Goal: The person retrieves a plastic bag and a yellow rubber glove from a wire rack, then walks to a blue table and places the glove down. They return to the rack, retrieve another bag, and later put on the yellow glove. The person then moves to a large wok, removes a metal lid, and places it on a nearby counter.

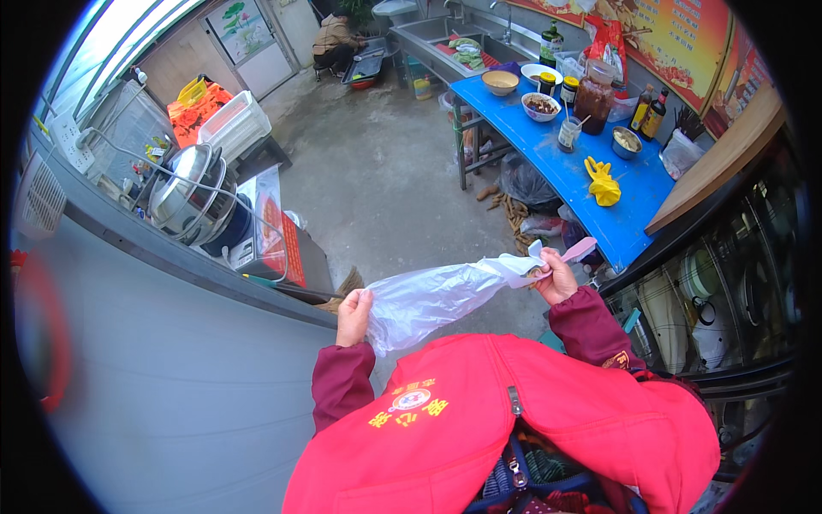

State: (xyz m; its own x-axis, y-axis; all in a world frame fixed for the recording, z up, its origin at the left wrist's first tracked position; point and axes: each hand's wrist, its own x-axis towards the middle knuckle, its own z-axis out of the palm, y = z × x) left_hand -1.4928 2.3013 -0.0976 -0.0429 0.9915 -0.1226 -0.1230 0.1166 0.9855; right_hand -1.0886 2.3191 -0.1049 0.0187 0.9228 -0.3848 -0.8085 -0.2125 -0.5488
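Observation:
A thin, whitish plastic bag (437, 295) is stretched out between my two hands in front of my red vest. My left hand (353, 318) pinches the bag's lower left end, fingers closed. At the other end, my right hand (558, 277) grips the bunched part near the bag's handles. A pink strip (580, 249) sticks out beside the right fingers; whether it belongs to the bag I cannot tell. The bag looks flat, and no contents show through it.
On the right stands a blue table (591, 201) with bowls, jars, bottles and a yellow rubber glove (603, 182). Dark shelves (702, 308) run beside my right arm. At left are a steel pot (184, 184) and white crates (235, 124). A person (336, 41) crouches far back near a sink (428, 43).

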